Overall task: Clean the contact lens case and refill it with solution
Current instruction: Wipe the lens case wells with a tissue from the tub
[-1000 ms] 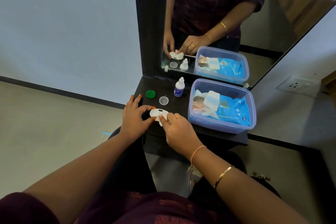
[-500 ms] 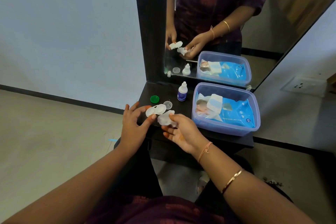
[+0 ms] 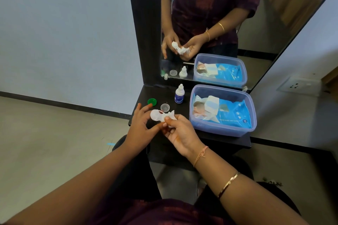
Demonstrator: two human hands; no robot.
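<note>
A person stands at a small black shelf [image 3: 161, 93] below a mirror [image 3: 256, 45], seen from a camera on their head, looking down at both hands.

The left hand [image 3: 140, 126] holds a white lens case [image 3: 155, 115] just above the shelf's front left corner, thumb and fingers closed on its near edge, one finger held out straight. The right hand [image 3: 180, 133] pinches a crumpled white wipe [image 3: 172, 115] between thumb and fingertips and presses it against the right end of the case. The left well shows, and the wipe covers the right one.

On the shelf behind the hands lie a green cap [image 3: 152, 101] and a clear cap [image 3: 165, 107], both off the case and a little apart. A small white bottle [image 3: 179, 94] with a blue label stands upright just behind them, its top on. To the right sits a clear tub [image 3: 219, 129] holding a blue pack [image 3: 230, 113] of wet wipes.

This looks like the cleaning step: the wells are being wiped, and refilling has not begun. Whether both wells are already clean cannot be told.

The next move probably calls for finishing the wipe in each well. Then the wipe goes down to free the right hand, the case is set flat on the shelf, and the bottle is opened. Each well would need solution before the caps are screwed back on.
</note>
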